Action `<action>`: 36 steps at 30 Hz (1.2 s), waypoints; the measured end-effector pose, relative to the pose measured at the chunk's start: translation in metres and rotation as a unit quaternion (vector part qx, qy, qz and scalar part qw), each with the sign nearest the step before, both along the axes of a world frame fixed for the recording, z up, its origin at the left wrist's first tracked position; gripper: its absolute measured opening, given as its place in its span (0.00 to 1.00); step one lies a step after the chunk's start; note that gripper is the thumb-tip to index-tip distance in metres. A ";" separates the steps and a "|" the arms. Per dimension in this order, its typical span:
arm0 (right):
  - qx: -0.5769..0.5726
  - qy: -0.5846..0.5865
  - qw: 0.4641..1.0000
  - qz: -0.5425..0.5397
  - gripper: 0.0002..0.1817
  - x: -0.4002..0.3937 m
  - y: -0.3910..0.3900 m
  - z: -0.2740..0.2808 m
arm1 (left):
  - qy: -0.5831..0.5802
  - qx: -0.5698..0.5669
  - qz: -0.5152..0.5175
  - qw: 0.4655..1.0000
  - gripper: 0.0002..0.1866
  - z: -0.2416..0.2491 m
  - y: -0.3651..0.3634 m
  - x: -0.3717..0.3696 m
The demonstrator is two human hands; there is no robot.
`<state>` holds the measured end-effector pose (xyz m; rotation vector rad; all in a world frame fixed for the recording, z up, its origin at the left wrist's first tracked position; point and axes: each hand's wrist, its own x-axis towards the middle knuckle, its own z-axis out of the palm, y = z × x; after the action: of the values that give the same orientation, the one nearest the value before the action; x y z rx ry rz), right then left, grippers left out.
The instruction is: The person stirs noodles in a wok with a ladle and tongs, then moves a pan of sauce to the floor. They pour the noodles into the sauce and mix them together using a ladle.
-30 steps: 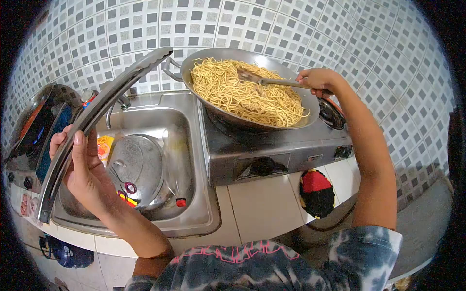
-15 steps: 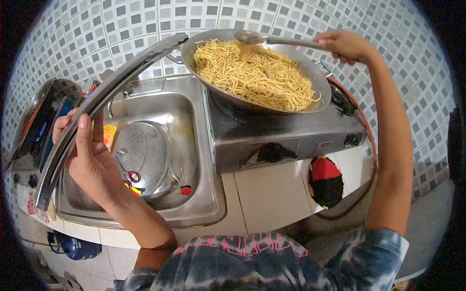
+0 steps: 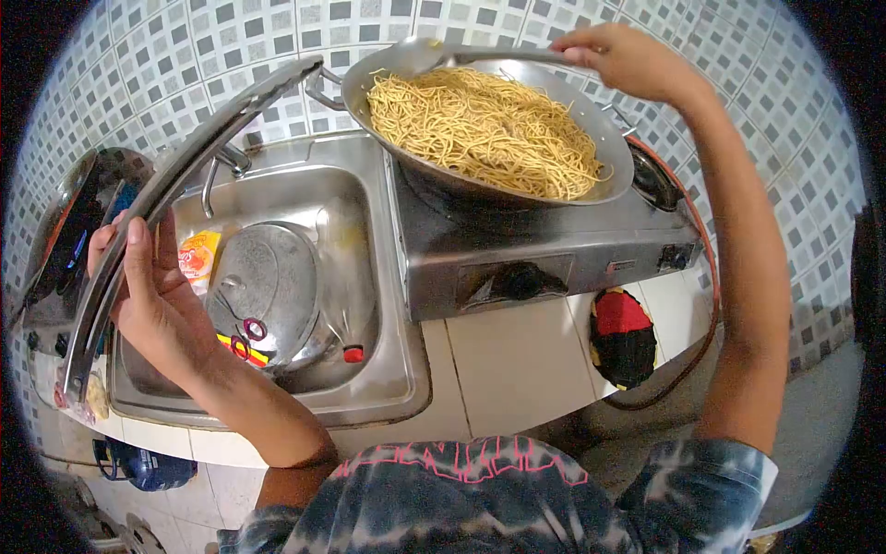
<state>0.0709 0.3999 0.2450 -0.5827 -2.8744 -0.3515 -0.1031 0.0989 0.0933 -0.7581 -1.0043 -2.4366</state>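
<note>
My left hand (image 3: pixel 161 295) is closed around long metal tongs (image 3: pixel 189 171), thumb on the near side, raised over the sink's left part. The tongs' tips reach close to the wok's left handle. A large metal spoon (image 3: pixel 498 55) is gripped by its handle in my right hand (image 3: pixel 628 60). Its bowl is tilted over the back left rim of the wok (image 3: pixel 443 175). Yellow noodles (image 3: pixel 489 134) are heaped inside the wok, which sits on a steel gas stove (image 3: pixel 554 254).
Left of the stove, a steel sink (image 3: pixel 406 369) holds a large lid (image 3: pixel 268 277), scissors (image 3: pixel 242 337), a clear bottle with a red cap (image 3: pixel 353 353) and an orange-white packet (image 3: pixel 197 254). A red-black pot holder (image 3: pixel 623 337) lies before the stove. An orange hose (image 3: pixel 711 268) runs along its right.
The spoon has moved left, its bowl now at the wok's back left rim; a brown streak beneath it is gone. The tongs have shifted slightly left.
</note>
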 end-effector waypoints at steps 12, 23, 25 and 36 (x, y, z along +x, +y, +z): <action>-0.163 -0.091 0.972 -0.144 0.12 -0.010 0.000 -0.018 | -0.020 -0.013 -0.010 1.000 0.11 0.001 0.012 0.003; -0.253 -0.085 0.944 -0.193 0.10 -0.019 0.014 -0.033 | -0.015 0.009 -0.021 1.000 0.11 0.003 0.003 0.009; -0.259 -0.097 0.940 -0.202 0.10 -0.015 0.015 -0.030 | -0.021 0.012 -0.015 1.000 0.11 0.004 0.001 0.009; -0.251 -0.136 0.934 -0.214 0.10 -0.014 0.016 -0.027 | -0.025 0.016 -0.020 0.999 0.13 0.009 0.007 0.020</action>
<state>0.0564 0.4161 0.2176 -1.3544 -3.0823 0.2905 -0.0833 0.1056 0.1025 -0.7177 -0.9746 -2.5110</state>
